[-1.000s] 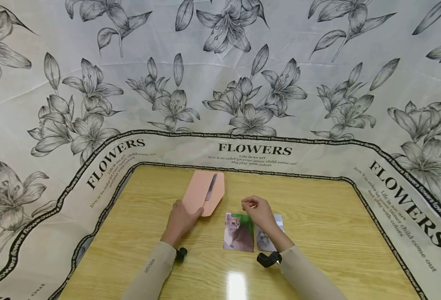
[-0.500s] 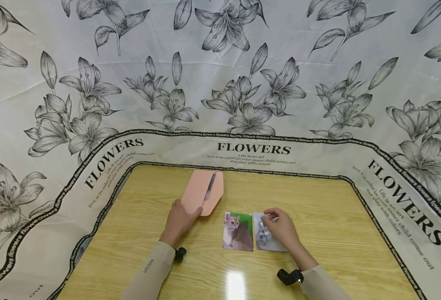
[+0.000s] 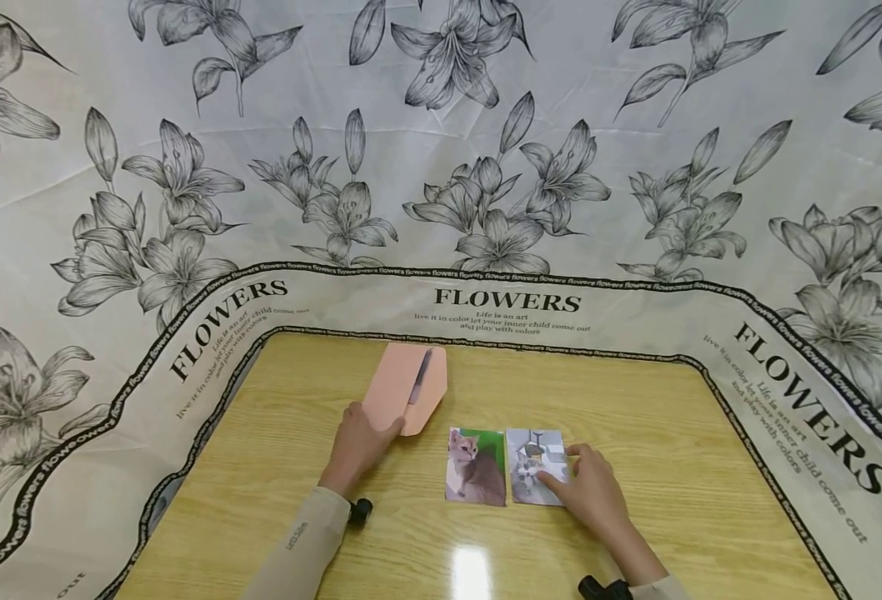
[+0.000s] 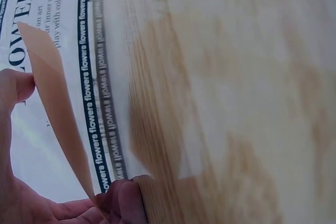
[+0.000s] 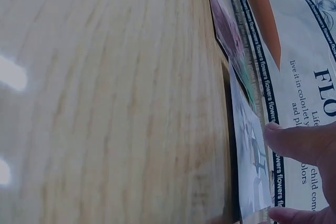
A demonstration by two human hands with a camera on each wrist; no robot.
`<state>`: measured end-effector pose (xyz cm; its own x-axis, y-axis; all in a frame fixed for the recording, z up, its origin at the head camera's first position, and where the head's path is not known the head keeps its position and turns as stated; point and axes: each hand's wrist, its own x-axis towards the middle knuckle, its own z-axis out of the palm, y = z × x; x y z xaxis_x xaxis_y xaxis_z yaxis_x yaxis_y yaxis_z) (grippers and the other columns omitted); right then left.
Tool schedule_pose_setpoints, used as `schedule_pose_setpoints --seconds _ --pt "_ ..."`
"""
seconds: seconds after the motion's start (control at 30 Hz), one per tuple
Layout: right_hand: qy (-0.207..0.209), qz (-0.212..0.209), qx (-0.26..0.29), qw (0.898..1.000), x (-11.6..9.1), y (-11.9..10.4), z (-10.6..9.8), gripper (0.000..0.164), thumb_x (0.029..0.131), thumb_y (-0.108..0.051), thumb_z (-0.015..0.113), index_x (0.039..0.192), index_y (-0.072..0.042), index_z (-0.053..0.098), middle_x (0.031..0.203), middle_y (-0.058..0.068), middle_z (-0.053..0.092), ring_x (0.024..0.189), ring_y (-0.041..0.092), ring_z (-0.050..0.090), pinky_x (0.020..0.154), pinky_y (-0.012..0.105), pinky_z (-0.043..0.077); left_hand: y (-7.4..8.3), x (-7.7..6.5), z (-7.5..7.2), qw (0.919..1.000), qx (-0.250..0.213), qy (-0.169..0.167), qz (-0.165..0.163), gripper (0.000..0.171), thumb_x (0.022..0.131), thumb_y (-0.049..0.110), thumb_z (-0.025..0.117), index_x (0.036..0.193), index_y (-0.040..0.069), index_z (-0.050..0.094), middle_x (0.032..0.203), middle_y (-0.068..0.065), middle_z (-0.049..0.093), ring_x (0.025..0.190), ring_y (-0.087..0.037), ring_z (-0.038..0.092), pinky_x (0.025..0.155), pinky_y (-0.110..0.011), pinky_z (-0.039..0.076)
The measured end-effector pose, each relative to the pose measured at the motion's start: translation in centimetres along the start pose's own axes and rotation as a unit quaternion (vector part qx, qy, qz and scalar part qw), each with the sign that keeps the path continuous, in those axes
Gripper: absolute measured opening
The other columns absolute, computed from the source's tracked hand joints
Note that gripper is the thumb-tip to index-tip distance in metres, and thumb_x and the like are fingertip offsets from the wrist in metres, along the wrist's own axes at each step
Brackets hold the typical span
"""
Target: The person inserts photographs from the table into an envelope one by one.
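Note:
My left hand (image 3: 358,444) grips the lower left end of a pink envelope (image 3: 392,387), thumb on top, fingers beneath. Through the gap along its flap shows a strip of a dark photo (image 3: 420,377). In the left wrist view the envelope (image 4: 60,108) stands tilted between thumb and fingers. My right hand (image 3: 597,492) is at the right edge of a photo of a grey and white cat (image 3: 534,458). Its thumb extends over the picture, with the fingers spread apart from it at the edge. Just left lies a photo of a brown cat on green (image 3: 478,471).
The wooden table (image 3: 674,433) bears both photos side by side. A white cloth (image 3: 508,304) with flower prints and lettering rises behind the table and along its sides. A bright light reflection lies near the front.
My right hand has moved right and down, from above the two photos to the right edge of the grey and white cat photo, uncovering more of it. The left hand keeps holding the envelope.

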<state>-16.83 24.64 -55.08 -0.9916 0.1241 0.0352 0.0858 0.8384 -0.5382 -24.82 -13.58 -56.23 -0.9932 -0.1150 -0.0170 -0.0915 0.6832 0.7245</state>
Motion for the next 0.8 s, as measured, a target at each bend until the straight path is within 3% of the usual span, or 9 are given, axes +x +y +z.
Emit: schedule_pose_setpoints --seconds 0.13,0.33,0.8 --pt "-0.005 0.007 -0.017 1.000 -0.6 0.4 0.0 0.081 0.085 -0.052 0.089 0.128 0.010 0.060 0.109 0.023 0.065 0.105 0.041 0.062 0.087 0.059 0.053 -0.1 0.0 0.0 1.0000 0.000 0.001 0.002 0.095 0.094 0.058 0.075 0.144 -0.016 0.043 0.133 -0.034 0.054 0.114 -0.045 0.064 0.100 -0.057 0.053" --pt "-0.018 0.018 -0.033 0.999 -1.3 0.5 0.3 0.089 0.081 -0.061 0.088 0.125 0.010 0.059 0.117 0.028 0.059 0.104 0.041 0.060 0.083 0.058 0.054 0.0 -0.1 -0.2 0.9999 -0.001 0.007 0.008 0.092 0.094 0.056 0.076 0.141 -0.016 0.044 0.130 -0.033 0.054 0.109 -0.043 0.063 0.098 -0.056 0.053" --pt "-0.015 0.021 -0.041 0.999 -1.8 0.1 0.4 0.077 0.080 -0.054 0.092 0.116 0.006 0.062 0.106 0.021 0.058 0.092 0.033 0.057 0.068 0.046 0.049 0.2 -0.3 -0.1 1.0000 -0.002 0.003 0.004 0.094 0.094 0.056 0.076 0.143 -0.016 0.042 0.132 -0.034 0.054 0.114 -0.046 0.063 0.100 -0.057 0.053"
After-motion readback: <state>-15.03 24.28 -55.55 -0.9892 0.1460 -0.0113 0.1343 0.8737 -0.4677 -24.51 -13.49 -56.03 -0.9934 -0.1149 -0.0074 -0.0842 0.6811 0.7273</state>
